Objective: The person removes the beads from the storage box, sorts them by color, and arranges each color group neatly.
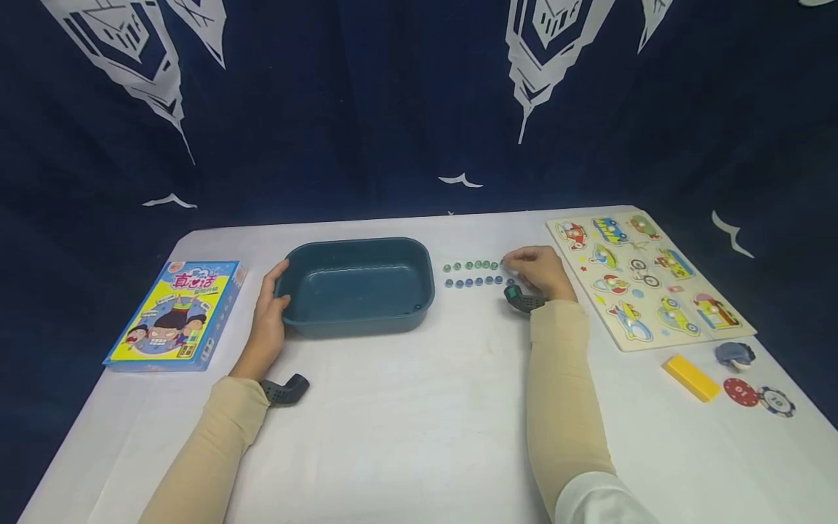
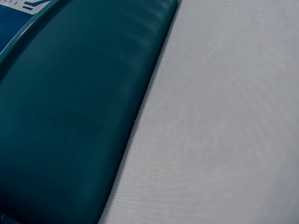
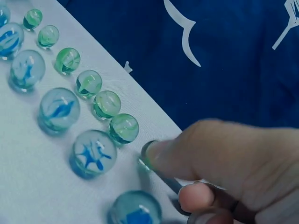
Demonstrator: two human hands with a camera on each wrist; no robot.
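My left hand (image 1: pixel 265 327) grips the left end of a dark teal plastic basin (image 1: pixel 360 327), thumb over the rim and fingers along the outside. In the left wrist view only the basin's wall (image 2: pixel 84 102) and white cloth show; the hand is out of sight. My right hand (image 1: pixel 540 270) is at the right end of a row of green-swirled marbles (image 3: pixel 88 84). Its thumb and fingertips pinch what looks like a green marble (image 3: pixel 144 164), mostly hidden by the thumb. Nearer me runs a parallel row of blue-swirled marbles (image 3: pixel 95 154), the last one just below the fingers.
A boxed card game (image 1: pixel 173 316) lies at the left. On the right are a wooden picture puzzle board (image 1: pixel 644 276), a yellow block (image 1: pixel 692 378), a small blue-grey object (image 1: pixel 735 354), a red chip (image 1: pixel 741 392) and a black-and-white chip (image 1: pixel 777 402). A dark blue curtain (image 1: pixel 366 145) hangs behind.
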